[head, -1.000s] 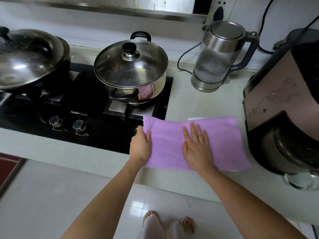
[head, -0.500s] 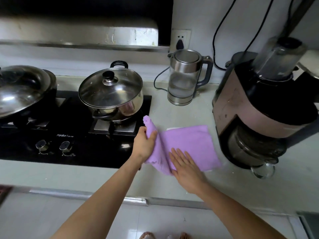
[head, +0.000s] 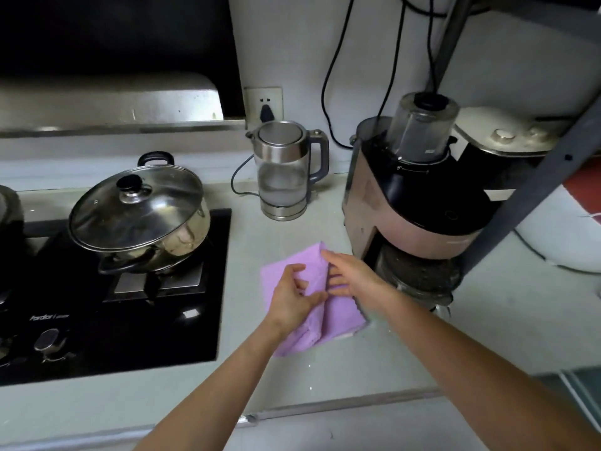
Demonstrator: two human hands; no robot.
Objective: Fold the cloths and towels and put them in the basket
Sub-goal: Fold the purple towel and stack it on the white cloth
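Observation:
A purple cloth (head: 340, 315) lies on the pale counter (head: 325, 372) between the hob and a pink appliance. Its left half is folded over towards the right and stands up in a ridge. My left hand (head: 291, 299) grips that folded flap, with the thumb stretched along the fold. My right hand (head: 354, 276) lies on the cloth's right half with straight fingers pointing left into the fold, pressing the lower layer down. No basket is in view.
A lidded steel pot (head: 140, 216) sits on the black hob (head: 130, 314) to the left. A glass kettle (head: 283, 177) stands behind the cloth. A pink and black blender appliance (head: 413, 203) stands close on the right, beside a grey metal post (head: 536, 190).
My left hand has carried the cloth's left edge over to the right, so the flat cloth is now folded. My right hand has stayed pressed on it. The view has tilted upward.

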